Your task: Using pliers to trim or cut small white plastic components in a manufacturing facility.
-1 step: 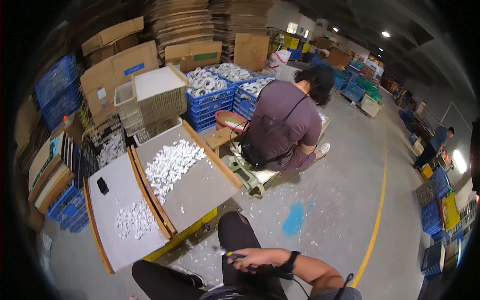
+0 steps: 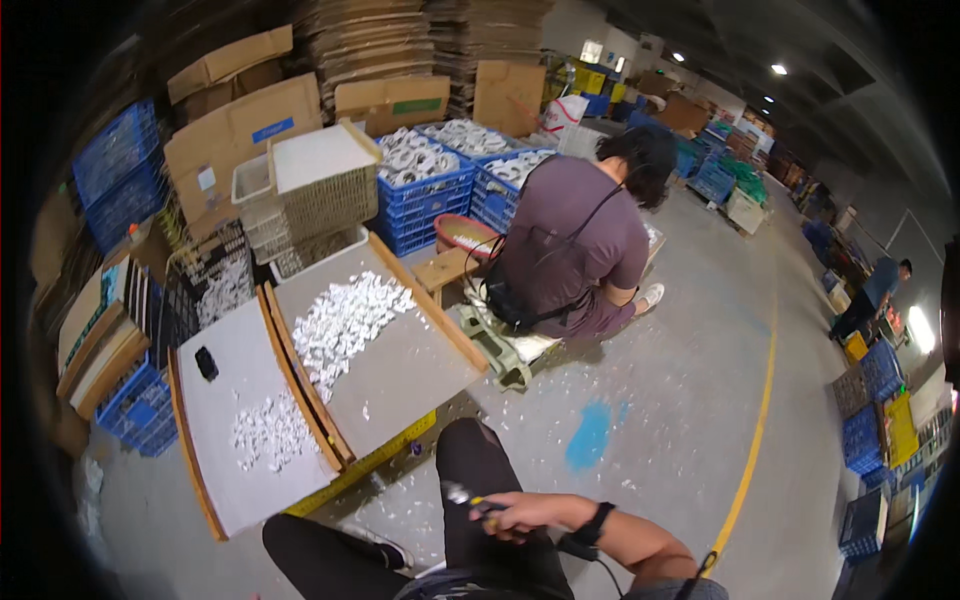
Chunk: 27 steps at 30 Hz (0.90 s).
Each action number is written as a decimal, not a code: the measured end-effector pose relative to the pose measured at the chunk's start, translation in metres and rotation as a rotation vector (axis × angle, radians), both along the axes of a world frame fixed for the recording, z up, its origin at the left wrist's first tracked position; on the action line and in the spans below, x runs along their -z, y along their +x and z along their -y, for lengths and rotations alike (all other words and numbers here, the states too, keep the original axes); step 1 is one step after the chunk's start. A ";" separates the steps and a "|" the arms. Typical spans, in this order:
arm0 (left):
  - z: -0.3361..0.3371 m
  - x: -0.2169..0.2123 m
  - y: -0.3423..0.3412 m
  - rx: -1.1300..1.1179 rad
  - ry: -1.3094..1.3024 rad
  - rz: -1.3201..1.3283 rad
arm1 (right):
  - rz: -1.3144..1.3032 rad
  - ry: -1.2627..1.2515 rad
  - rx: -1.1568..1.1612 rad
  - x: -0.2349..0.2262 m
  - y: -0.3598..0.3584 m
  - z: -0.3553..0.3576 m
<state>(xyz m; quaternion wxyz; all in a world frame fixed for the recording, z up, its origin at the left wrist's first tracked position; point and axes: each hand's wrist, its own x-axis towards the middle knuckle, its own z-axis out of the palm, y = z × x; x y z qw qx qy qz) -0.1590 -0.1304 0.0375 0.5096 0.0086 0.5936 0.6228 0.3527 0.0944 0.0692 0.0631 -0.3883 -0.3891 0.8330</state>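
head view: biggest thing here is the tall cardboard stack (image 2: 375,45) at the back, then a seated co-worker (image 2: 575,230) in purple, facing away. next size down, two wood-edged trays (image 2: 410,365) side by side: the right one carries a big heap of white pieces (image 2: 350,325), the left one a smaller scatter plus a dark object (image 2: 206,363). behind them, blue crates (image 2: 425,210) loaded with white ring-shaped parts, right up to the top. beside those, a stack of beige baskets (image 2: 330,195) with a white board on top, so can't see what's in most of it. black crate (image 2: 185,275) on the left has more white bits in it, and the red basin (image 2: 447,237) near the co-worker has some small white stuff too. down at the small end, the right hand (image 2: 528,512) has its fingers wrapped round a black-and-yellow tool (image 2: 488,507), held over the right thigh, metal tip blurry. left hand's out of frame, can't tell its grip.
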 end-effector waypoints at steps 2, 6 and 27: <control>0.052 -0.014 -0.022 -0.157 -0.078 -0.089 | -0.005 -0.130 0.147 -0.008 0.038 0.018; 0.135 -0.053 -0.032 -0.355 -0.427 -0.176 | 0.001 -0.276 0.423 0.005 0.109 0.066; 0.177 0.038 -0.069 -0.157 -0.409 -0.579 | -0.182 -0.224 0.457 0.020 0.061 0.016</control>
